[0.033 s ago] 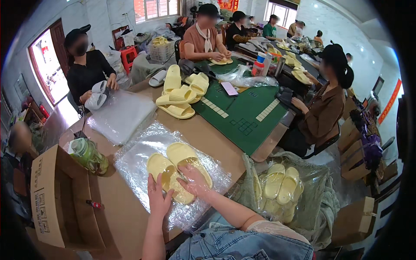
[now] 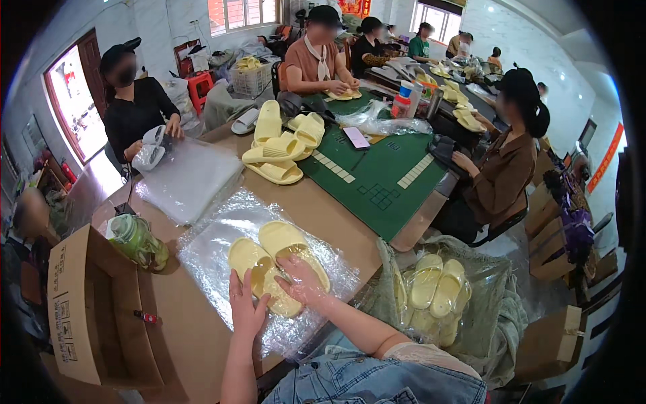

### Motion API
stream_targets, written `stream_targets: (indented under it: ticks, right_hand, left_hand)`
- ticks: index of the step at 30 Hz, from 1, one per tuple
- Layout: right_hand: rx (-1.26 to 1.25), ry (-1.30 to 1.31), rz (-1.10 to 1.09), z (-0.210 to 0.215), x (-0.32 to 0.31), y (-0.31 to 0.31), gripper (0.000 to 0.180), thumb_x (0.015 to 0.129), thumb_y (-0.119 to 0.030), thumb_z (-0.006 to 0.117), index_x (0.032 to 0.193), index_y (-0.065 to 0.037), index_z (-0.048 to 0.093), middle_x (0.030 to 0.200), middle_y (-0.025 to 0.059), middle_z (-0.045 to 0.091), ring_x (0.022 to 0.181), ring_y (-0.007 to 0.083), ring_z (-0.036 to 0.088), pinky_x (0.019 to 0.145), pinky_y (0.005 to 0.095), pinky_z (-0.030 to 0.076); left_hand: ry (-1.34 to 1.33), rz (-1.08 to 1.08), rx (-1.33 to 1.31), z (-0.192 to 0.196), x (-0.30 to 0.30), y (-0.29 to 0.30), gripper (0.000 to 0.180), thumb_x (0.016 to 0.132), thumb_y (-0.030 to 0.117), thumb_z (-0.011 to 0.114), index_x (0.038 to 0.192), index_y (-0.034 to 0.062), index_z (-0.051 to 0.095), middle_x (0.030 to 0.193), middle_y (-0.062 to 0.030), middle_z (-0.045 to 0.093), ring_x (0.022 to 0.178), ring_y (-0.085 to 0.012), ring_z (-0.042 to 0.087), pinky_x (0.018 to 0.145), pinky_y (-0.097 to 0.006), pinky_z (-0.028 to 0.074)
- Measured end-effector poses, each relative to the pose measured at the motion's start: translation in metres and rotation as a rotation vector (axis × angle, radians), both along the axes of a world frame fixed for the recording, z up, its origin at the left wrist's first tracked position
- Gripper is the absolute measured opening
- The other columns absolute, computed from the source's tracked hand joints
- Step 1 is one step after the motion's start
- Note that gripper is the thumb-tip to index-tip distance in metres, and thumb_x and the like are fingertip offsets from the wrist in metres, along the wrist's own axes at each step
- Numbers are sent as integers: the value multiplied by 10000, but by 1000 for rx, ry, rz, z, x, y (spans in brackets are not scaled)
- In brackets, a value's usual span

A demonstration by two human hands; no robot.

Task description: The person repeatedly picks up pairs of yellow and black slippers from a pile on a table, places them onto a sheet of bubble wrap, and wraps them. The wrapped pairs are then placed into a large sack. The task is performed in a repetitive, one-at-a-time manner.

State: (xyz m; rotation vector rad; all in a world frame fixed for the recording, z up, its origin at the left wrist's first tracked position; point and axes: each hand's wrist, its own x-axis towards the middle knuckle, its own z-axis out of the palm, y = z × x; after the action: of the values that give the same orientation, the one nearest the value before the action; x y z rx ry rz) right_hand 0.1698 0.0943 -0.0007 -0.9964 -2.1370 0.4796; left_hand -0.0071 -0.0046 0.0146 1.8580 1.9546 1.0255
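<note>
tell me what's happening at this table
The person's left hand and right hand are on a pair of yellow slippers, amid clear plastic on the table. More slippers are heaped farther back, and yellow ones lie in a sack at the right. A co-worker at the left holds pale slippers.

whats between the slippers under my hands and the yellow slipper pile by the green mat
In the head view: the edge of the clear plastic, then a strip of brown tabletop.
</note>
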Motion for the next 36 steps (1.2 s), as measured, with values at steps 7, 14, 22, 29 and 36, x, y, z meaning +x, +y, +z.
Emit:
stream_targets:
  ticks: [7,14,22,29,36]
  right_hand:
    - [23,55,22,2,1,0,489,886,-245,677,1308,-37,546,1175,198,568,1059,393,572,904,459,491]
    - [40,25,-2,-3,0,0,484,895,-253,666,1312,-41,542,1193,194,562,1081,393,567,919,457,488]
    - [28,14,-20,-3,-1,-2,490,903,-261,655,1320,-36,530,1208,204,560,1102,400,562,946,460,474]
    - [6,-8,45,6,3,-5,514,889,-225,674,1342,-39,515,1251,218,548,1113,406,559,964,452,470]
    - [-122,144,292,13,51,-40,386,874,-128,668,1247,-64,591,1245,178,583,1099,370,603,874,408,527]
  left_hand:
    - [42,12,20,1,1,0,765,835,179,715,1507,57,371,1575,-324,218,1455,-455,252,1181,-487,250]
    - [42,8,26,4,2,-1,761,840,183,711,1509,62,368,1570,-330,223,1453,-461,255,1180,-494,251]
    - [41,17,11,1,1,-1,765,840,197,715,1513,84,369,1576,-329,210,1449,-471,255,1184,-495,246]
    - [44,21,37,3,1,-1,759,844,189,713,1512,86,368,1573,-329,217,1435,-483,273,1178,-505,254]
    - [48,6,34,2,1,0,764,849,216,717,1515,82,366,1570,-329,219,1440,-481,265,1174,-512,255]
